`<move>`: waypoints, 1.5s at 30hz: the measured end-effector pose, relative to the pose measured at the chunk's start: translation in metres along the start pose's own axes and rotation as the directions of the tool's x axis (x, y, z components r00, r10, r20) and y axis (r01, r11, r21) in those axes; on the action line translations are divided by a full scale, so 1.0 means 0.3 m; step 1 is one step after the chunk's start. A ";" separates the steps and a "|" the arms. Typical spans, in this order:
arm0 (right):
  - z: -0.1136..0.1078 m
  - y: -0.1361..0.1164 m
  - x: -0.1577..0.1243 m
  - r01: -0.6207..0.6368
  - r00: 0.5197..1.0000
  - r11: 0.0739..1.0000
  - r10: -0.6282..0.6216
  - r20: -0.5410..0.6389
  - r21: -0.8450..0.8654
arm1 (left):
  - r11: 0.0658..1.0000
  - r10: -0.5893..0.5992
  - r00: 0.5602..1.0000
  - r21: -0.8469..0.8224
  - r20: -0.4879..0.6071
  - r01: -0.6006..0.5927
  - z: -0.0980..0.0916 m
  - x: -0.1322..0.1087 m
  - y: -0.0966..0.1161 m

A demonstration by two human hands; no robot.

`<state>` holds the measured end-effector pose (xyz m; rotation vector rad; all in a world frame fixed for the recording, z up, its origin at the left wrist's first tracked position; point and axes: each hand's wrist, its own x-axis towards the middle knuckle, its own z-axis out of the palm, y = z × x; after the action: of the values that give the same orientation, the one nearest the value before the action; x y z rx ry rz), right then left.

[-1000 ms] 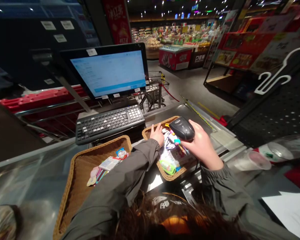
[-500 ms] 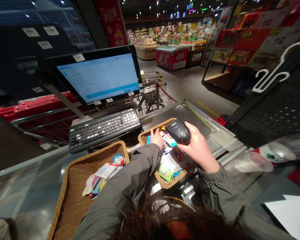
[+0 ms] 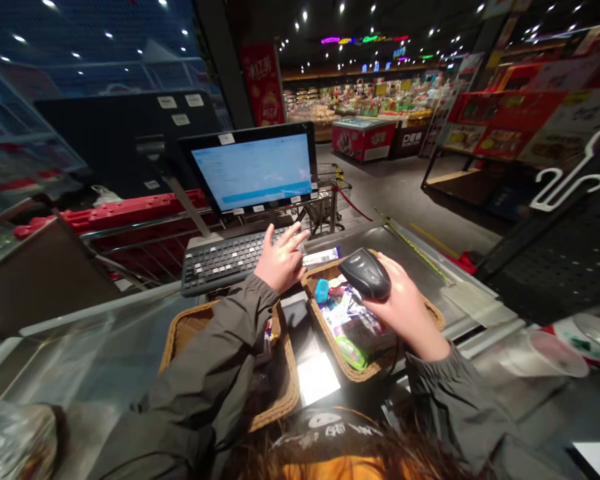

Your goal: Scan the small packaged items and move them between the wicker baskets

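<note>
My right hand (image 3: 405, 307) is closed around a black barcode scanner (image 3: 365, 273), held over the right wicker basket (image 3: 433, 312), which is full of small colourful packets (image 3: 350, 320). My left hand (image 3: 280, 257) is raised over the right end of the keyboard (image 3: 220, 261), upper fingers spread. A small white and blue packet (image 3: 323, 256) sticks out at its thumb side and looks pinched there. My left sleeve covers most of the left wicker basket (image 3: 290, 393).
A lit monitor (image 3: 255, 170) stands behind the keyboard. A white slip (image 3: 317, 377) lies between the baskets. A clear plastic cup (image 3: 545, 350) lies on the counter at right. A shopping cart (image 3: 325, 200) and shop shelves stand beyond the steel counter (image 3: 105, 353).
My left hand has lifted out of the right basket and moved left and up over the keyboard, with a small packet. The scanner stays in my right hand. The view has shifted.
</note>
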<state>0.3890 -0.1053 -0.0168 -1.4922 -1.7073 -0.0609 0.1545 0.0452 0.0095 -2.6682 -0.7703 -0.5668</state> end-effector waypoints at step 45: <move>0.195 -0.443 0.037 0.270 0.933 0.952 -0.296 0.206 0.144 | 0.943 -0.295 0.926 0.083 -0.236 0.322 -0.338 -0.583 -0.242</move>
<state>0.2470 -0.1033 0.0151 -1.1955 -2.0659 0.0546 -0.0511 -0.0124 0.0325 -2.3360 -1.1275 -0.8493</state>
